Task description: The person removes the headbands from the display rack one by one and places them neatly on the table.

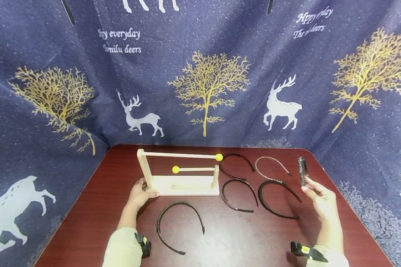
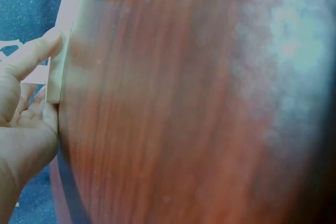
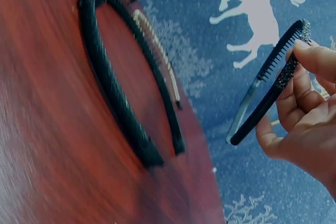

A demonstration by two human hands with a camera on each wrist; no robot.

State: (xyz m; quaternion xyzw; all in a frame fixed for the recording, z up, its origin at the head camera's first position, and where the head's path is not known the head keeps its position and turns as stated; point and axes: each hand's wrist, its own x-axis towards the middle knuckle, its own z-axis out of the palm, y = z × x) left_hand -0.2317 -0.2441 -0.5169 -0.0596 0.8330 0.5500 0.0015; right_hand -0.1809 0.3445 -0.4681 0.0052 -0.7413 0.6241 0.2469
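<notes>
My left hand [image 1: 138,193] grips the left end of a pale wooden stand [image 1: 185,186]. Two horizontal rods with yellow ball ends extend from the stand's posts, and no headband hangs on either. In the left wrist view, thumb and fingers lie on both sides of the stand's board [image 2: 56,77]. Over at the right, my right hand [image 1: 324,202] pinches a black headband [image 1: 302,170] covered in glittery stones, held up above the table. The right wrist view shows comb teeth inside this headband [image 3: 287,80], its two ends pointing away from the fingers.
Several headbands lie on the dark red table [image 1: 97,207]: a dark one [image 1: 158,226] in front of the stand, a thick black one [image 1: 261,196], a light beaded one [image 1: 256,165], and others right of the stand. A blue deer-print cloth [image 1: 200,37] hangs behind.
</notes>
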